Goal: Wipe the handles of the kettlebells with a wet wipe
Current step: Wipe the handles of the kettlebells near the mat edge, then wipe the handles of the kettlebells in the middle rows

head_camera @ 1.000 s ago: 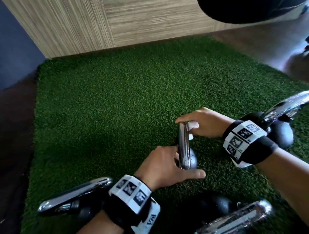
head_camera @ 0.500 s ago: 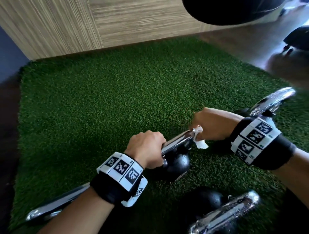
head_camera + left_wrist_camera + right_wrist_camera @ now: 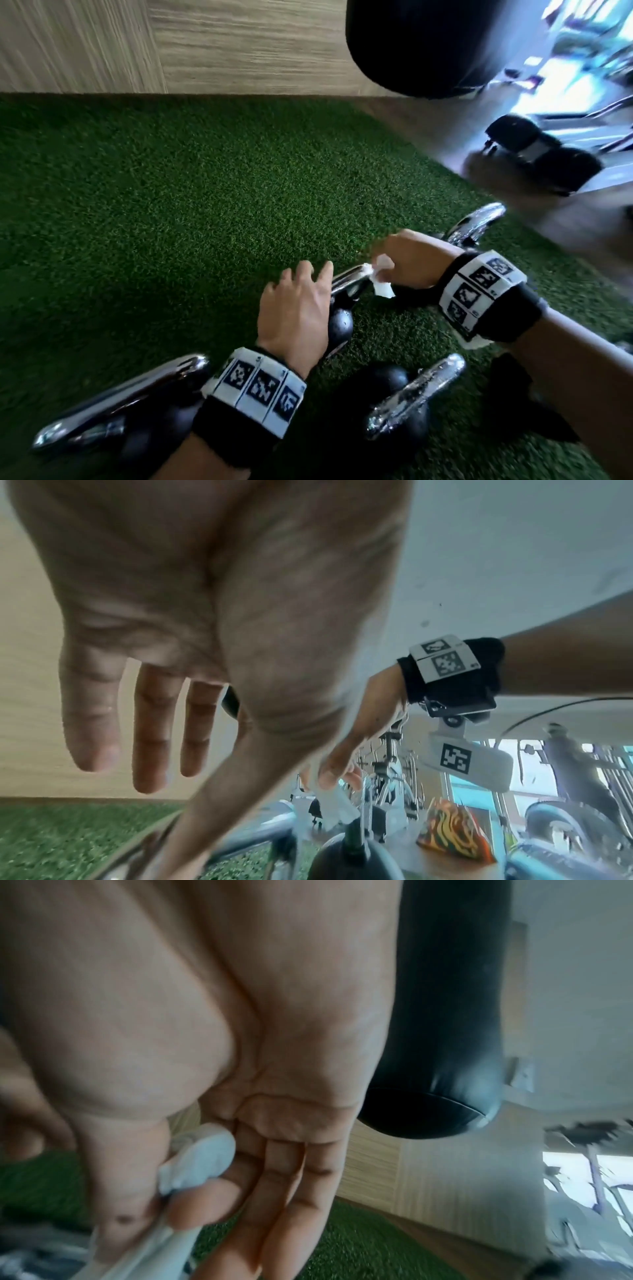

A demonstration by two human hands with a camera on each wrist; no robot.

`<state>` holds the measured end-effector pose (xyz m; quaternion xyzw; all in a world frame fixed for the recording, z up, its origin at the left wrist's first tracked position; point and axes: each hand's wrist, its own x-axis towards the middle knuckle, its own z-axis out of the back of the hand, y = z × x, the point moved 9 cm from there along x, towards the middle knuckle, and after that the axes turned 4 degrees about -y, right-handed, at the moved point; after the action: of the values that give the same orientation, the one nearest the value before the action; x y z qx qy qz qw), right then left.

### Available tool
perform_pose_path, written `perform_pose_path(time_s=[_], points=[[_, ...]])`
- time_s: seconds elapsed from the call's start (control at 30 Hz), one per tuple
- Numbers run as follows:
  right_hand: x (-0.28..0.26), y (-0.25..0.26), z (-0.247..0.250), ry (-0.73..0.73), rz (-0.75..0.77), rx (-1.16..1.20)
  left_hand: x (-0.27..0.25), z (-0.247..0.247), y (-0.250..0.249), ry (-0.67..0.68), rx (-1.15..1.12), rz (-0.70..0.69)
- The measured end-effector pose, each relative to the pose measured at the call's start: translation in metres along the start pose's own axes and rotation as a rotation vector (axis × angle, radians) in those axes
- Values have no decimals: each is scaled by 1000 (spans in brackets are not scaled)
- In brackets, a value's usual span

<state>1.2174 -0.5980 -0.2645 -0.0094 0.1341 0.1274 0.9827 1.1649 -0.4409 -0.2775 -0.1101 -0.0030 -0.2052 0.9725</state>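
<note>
Head view: on the green artificial turf mat [image 3: 171, 212], toward its near edge, stands a small black kettlebell with a chrome handle [image 3: 346, 284]. The left hand [image 3: 294, 308] hovers over it, fingers straight and loose, gripping nothing. The right hand [image 3: 411, 263] pinches a crumpled white wet wipe [image 3: 382, 279] against the handle's far end.

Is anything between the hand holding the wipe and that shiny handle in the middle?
Nothing visible. The right hand pinches the wipe right at the end of the middle kettlebell's handle. The left hand hovers open over the handle's other end, not in the wipe's way.
</note>
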Motion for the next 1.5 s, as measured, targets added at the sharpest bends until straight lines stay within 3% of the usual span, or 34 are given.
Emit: perform_pose_path(time_s=[0.1, 0.33, 0.57, 0.77, 0.9, 1.07, 1.17, 1.23, 1.5], points=[[-36, 5, 17, -78, -38, 174, -24, 4, -12, -2, -107, -34], [-115, 10, 34, -159, -128, 306, -77, -39, -20, 361, -245, 5], [-194, -14, 22, -143, -324, 689, -116, -76, -40, 400, -327, 167], [-223, -27, -5, -88, -212, 710, -132, -118, -43, 515, -278, 311], [-213, -46, -14, -169, -132, 608, -144, -152, -38, 595, -246, 403], [-209, -48, -37, -224, -30, 589, -134, -184, -53, 472, -572, 487], [-203, -39, -44, -244, 27, 589, -135, -198, -52, 290, -760, 630], [-195, -29, -43, -281, 74, 547, -133, -201, -51, 168, -862, 649], [-168, 9, -42, -351, 163, 402, -120, -214, -47, 87, -1021, 671]])
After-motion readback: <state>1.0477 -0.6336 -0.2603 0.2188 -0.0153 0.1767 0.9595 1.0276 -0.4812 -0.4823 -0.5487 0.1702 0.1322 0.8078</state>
